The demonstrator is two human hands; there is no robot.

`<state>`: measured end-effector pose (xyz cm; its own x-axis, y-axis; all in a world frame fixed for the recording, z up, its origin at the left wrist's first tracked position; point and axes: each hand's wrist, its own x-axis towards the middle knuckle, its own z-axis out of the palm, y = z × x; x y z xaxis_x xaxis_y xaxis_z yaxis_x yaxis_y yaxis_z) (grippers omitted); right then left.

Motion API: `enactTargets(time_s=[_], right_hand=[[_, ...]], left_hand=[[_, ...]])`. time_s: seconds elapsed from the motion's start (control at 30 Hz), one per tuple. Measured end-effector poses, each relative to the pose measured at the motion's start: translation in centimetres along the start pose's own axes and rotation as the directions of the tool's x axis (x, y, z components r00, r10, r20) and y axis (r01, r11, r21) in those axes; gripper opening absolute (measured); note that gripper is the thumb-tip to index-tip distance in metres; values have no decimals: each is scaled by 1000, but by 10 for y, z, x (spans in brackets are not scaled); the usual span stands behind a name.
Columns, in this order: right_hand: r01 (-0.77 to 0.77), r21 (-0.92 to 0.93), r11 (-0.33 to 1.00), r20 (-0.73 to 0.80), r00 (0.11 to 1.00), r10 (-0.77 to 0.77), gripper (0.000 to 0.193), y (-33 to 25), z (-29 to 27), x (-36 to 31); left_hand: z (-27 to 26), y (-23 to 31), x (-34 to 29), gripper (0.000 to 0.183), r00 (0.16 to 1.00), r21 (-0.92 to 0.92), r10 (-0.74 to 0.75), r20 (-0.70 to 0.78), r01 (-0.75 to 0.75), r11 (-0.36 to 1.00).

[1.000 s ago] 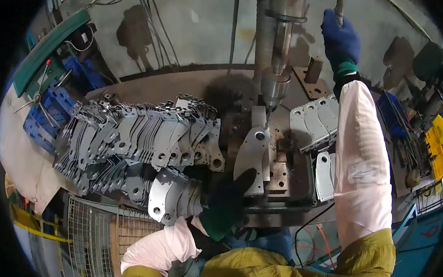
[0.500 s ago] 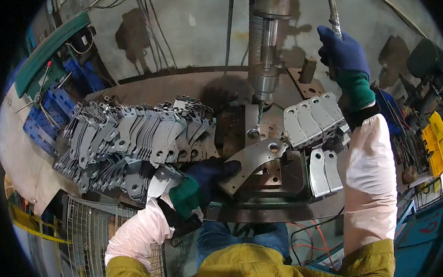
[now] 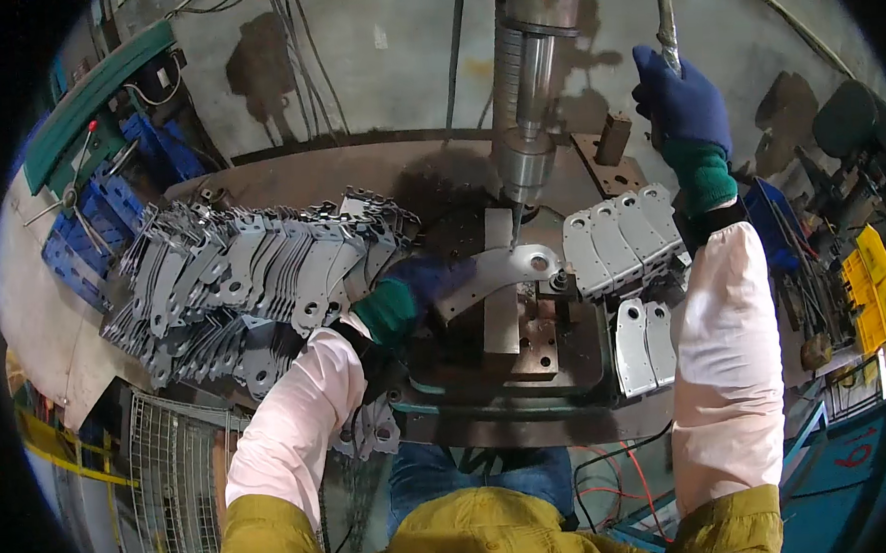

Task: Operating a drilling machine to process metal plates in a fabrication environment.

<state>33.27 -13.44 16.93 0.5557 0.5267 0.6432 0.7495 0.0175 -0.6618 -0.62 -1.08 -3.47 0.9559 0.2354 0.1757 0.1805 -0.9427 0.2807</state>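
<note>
My left hand [image 3: 425,283], in a blue glove with a green cuff, grips the left end of a curved grey metal plate [image 3: 503,269]. This plate lies across a steel fixture block [image 3: 503,328], its holed right end beside a small round stud [image 3: 560,280]. Over it stands a drill press chuck [image 3: 526,168] with a thin drill bit [image 3: 517,225]; the bit's tip is close to the plate's upper edge, and I cannot tell if they touch. My right hand [image 3: 685,106], gloved alike, is wrapped around the press's feed lever [image 3: 666,22] at upper right.
Many stacked curved plates [image 3: 262,266] fill the table's left side. Neat rows of similar plates [image 3: 621,237] stand right of the fixture. A steel block with a post [image 3: 613,142] sits behind them. Yellow bins [image 3: 875,289] are far right, a wire basket [image 3: 179,491] lower left.
My left hand has moved up and right, bringing the plate from a tilted position lower down onto the fixture under the drill. My right hand stays on the lever, barely shifted.
</note>
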Motion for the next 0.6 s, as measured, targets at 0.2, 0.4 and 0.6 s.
enactTargets(time_s=[0.2,0.4,0.6], right_hand=[[-69,-162,984,-191,981,37,47,4,23,15],[-119,-196,973,-336,941,47,49,1,48,29],[-6,-130,991,-355,934,-41,51,21,47,44]], left_hand=[[4,-22,-4,70,948,-33,248,-201,-259,965],[-1,-6,15,40,902,-402,-361,238,430,808],[-35,38,26,36,789,-294,-510,343,606,739]])
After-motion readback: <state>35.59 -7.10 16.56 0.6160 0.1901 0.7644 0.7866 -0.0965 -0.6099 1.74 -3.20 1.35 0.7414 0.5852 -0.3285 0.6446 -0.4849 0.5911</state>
